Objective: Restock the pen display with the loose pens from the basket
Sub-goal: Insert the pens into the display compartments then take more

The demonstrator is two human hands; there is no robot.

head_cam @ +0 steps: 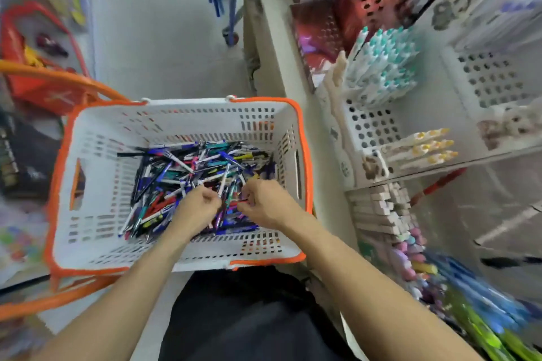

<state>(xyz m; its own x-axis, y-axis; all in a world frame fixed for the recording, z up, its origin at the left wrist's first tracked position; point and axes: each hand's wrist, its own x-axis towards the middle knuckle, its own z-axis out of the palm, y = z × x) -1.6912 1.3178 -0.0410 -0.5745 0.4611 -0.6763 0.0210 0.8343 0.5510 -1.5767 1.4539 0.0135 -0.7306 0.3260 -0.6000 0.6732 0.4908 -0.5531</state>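
A person reaches both bare arms into a white slotted basket (96,173) with an orange rim, where a tangled heap of loose pens (187,173) covers the floor of the basket, lying crosswise in every direction beneath and beyond the hands. The barrels are mostly blue, white, black and teal, with a few red and yellow ones. The left hand (197,208) is curled, its fingertips buried among the pens; the right hand (264,204), just beside it, is likewise curled with fingers down in the heap. Each appears to be pinching pens, though exactly which ones cannot be told through the blur.

To the right of the right hand, beyond the basket's wall, stands the pen display (378,132), a white perforated rack. Teal-capped pens (384,67) fill its upper compartment, packed upright, and yellow-tipped pens (425,146) lie in a lower one nearer the right hand. Below the rack, rows of pastel-capped markers (410,246) and blue and green pens (badly blurred) run along the shelf (498,214). Orange basket handles (52,79) arc away to the left of the left hand. The basket sits on a pale floor (164,23) in a narrow shop aisle, with colourful goods blurred along the left edge.
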